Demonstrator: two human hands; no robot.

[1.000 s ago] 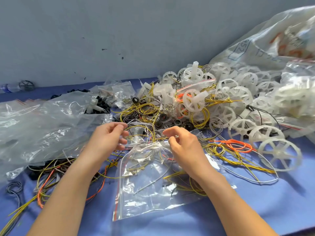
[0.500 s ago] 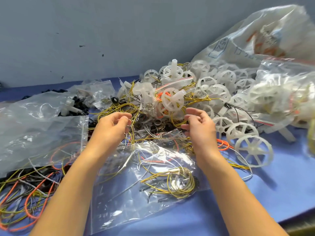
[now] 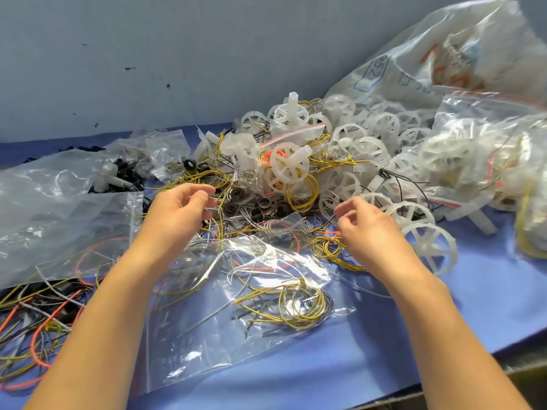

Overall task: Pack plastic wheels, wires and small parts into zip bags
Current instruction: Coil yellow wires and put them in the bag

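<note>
From my seat, the zip bag (image 3: pixel 236 315) lies flat on the blue table (image 3: pixel 444 315) in the lower middle of the frame, between the two forearms and just below both hands. It is clear plastic, crinkled and glinting, with a coil of yellow wire (image 3: pixel 299 306) and loose grey and orange strands showing through it. Its upper edge reaches the tangle of wires (image 3: pixel 266 229) that runs between the hands.

Above that, in the centre, I see dark rings (image 3: pixel 260 207) scattered among yellow loops, and behind them a heap of white plastic wheels (image 3: pixel 355 137) spreading to the upper right, where large clear bags (image 3: pixel 485 161) hold more of them. One wheel (image 3: pixel 429 247) lies flat just right of my right hand. More bags (image 3: pixel 59 208) and loose wires (image 3: pixel 38 318) fill the left side.

My left hand (image 3: pixel 177 216) is curled, fingertips drawn close to the thumb over thin wires; I cannot tell whether it truly grips one. My right hand (image 3: pixel 367 229) is loosely cupped with fingers bent, narrow, at the wire tangle, and I cannot tell whether it holds anything.
</note>
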